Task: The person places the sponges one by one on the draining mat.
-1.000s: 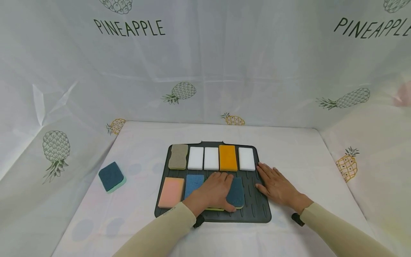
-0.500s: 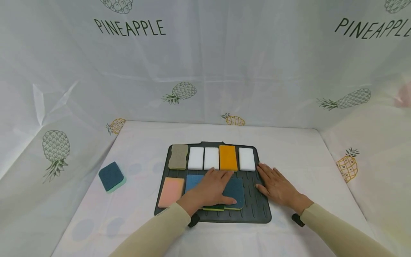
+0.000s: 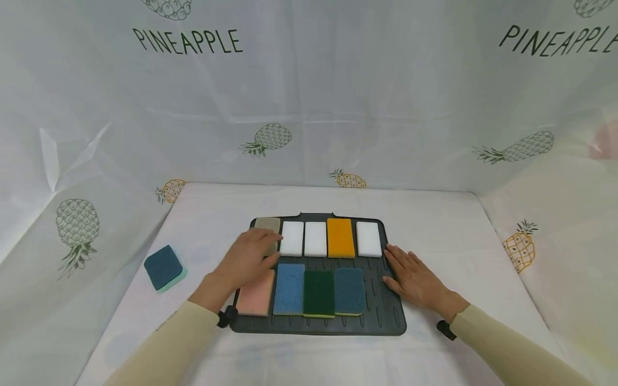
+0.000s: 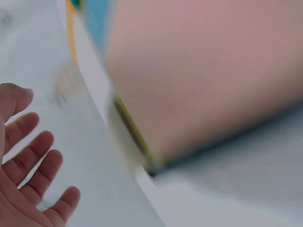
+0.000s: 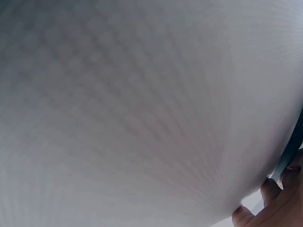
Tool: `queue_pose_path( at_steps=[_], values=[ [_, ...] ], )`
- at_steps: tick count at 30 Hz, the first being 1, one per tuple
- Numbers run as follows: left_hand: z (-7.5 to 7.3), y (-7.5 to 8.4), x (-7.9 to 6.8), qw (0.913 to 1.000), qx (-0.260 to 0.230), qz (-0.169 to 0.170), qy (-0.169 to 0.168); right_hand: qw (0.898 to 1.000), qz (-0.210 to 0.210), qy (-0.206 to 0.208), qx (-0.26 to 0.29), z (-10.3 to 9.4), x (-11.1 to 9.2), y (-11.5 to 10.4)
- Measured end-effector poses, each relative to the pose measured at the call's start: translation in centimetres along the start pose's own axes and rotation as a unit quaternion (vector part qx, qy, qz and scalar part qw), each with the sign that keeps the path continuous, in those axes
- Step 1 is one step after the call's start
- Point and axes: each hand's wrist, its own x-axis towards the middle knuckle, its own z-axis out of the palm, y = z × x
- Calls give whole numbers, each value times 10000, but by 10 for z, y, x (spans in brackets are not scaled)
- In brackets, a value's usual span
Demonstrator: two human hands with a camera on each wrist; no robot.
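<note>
My left hand (image 3: 246,260) hovers over the left side of a dark ridged tray (image 3: 381,321), holding nothing. Its loose fingers partly cover a grey-beige sponge (image 3: 267,223) and the top of a pink sponge (image 3: 256,297). In the left wrist view the left hand (image 4: 28,175) has its fingers spread, with the pink sponge (image 4: 199,71) large and blurred. My right hand (image 3: 420,279) lies flat on the table, fingertips at the tray's right edge. Across the front row sit a blue sponge (image 3: 289,289), a dark green sponge (image 3: 318,293) and a dark blue sponge (image 3: 349,291).
Along the tray's back row lie white sponges (image 3: 292,239) and an orange sponge (image 3: 340,238). A teal-backed dark blue sponge (image 3: 164,268) sits apart on the white table (image 3: 203,354), left of the tray. Pineapple-printed sheeting (image 3: 309,96) stands around the table's back and sides.
My left hand has left the blue and dark green sponges and moved left over the grey-beige and pink ones, uncovering the front row. My right hand stays at the tray's edge.
</note>
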Motion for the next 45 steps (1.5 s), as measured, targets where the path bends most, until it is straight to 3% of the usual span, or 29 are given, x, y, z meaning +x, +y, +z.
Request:
queue_pose_path(
  at_steps=[3,10,14,18,26,34,41,45],
  values=[
    [-15,-36,-20,9992,243,-266,157,10000,9,-11,-14,0,0,1],
    [-46,-112,-75,9910,602,-1196,-44,10000,4,-16,-28,2,0,2],
    [-58,-145,-108,9831,410,-1768,-252,10000,-8,7,-42,4,0,2],
    [-58,-167,-132,9739,263,-2189,-542,10000,-7,44,-66,3,1,2],
    [-51,-184,-151,9650,43,-2479,-856,10000,20,-2,-22,2,0,0],
    [-48,-187,-153,9599,-26,-2592,-1070,10000,63,-30,-9,1,0,-1],
    [-50,-190,-149,9496,-113,-2802,-1399,10000,73,-10,4,2,0,-1],
    [-50,-188,-148,9502,-100,-2829,-1307,10000,80,-2,-3,2,-1,-1]
  ],
)
